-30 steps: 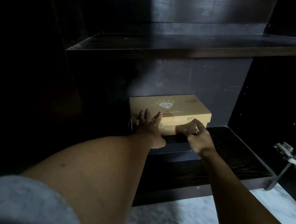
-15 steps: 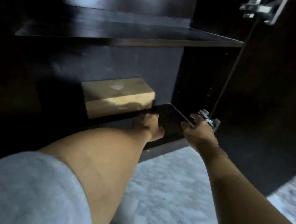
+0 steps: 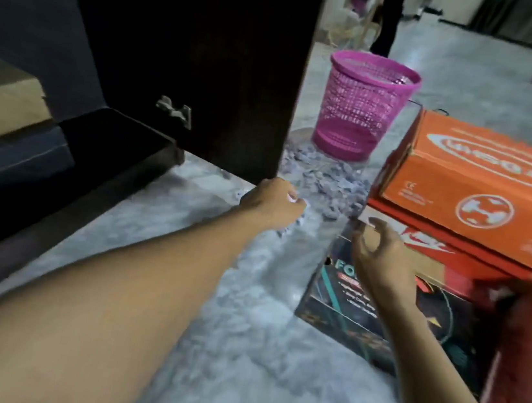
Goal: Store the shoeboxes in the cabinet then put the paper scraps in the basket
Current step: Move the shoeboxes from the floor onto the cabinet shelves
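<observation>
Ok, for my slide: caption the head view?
Left hand and right hand reach toward stacked shoeboxes near pink basket and paper scraps.

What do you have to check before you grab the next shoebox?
1. Right hand empty: ok, open and holding nothing.
2. Left hand empty: cannot tell, too blurred.
3. Cabinet door open: ok.
4. Shelf has room beside the tan shoebox: ok.
5. Orange shoebox on top, nothing on it: ok.
6. Floor free of litter: not ok, paper scraps lie in front of the pink basket.
</observation>
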`<act>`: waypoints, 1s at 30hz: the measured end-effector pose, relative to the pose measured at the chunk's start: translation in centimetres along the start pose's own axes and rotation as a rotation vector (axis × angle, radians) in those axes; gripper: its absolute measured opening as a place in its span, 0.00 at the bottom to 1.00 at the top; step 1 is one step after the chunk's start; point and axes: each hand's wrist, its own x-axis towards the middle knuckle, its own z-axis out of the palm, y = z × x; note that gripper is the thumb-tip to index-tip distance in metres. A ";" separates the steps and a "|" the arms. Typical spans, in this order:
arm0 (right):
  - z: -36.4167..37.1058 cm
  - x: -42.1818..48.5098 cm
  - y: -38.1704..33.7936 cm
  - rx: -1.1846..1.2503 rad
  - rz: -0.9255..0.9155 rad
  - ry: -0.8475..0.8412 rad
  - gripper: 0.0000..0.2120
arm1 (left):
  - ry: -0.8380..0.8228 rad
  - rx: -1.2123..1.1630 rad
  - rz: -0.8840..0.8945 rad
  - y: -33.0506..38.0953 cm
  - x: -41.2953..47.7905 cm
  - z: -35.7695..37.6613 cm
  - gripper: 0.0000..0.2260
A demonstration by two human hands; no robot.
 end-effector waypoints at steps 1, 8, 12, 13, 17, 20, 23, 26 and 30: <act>-0.8 -0.3 1.9 -0.027 0.055 0.019 0.21 | -0.059 -0.038 0.008 0.8 -0.2 1.8 0.15; -3.0 -2.6 11.4 -0.204 0.455 -0.059 0.28 | -0.308 -0.121 0.006 1.6 -2.2 12.6 0.25; -3.2 -3.8 14.7 -0.205 0.640 -0.080 0.34 | -0.397 -0.101 -0.054 0.1 -3.0 15.9 0.28; -3.2 -3.9 15.3 -0.182 0.665 -0.074 0.34 | -0.404 -0.103 -0.062 -0.2 -3.0 16.4 0.28; -3.0 -3.7 16.8 -0.096 0.724 -0.135 0.41 | -0.423 -0.133 -0.069 -1.0 -2.7 17.6 0.29; -2.7 -3.1 17.0 -0.114 0.744 -0.206 0.48 | -0.402 -0.162 -0.065 -1.2 -2.7 17.8 0.30; -2.3 -3.0 16.9 -0.200 0.773 -0.165 0.50 | -0.361 -0.178 -0.085 -1.2 -2.9 17.7 0.30; -1.2 -3.9 16.3 -0.212 0.713 -0.119 0.50 | -0.257 -0.170 -0.146 -1.9 -3.1 16.5 0.30; 1.8 -5.9 16.6 0.072 0.457 0.099 0.44 | -0.111 -0.158 -0.246 -4.9 -3.6 14.5 0.35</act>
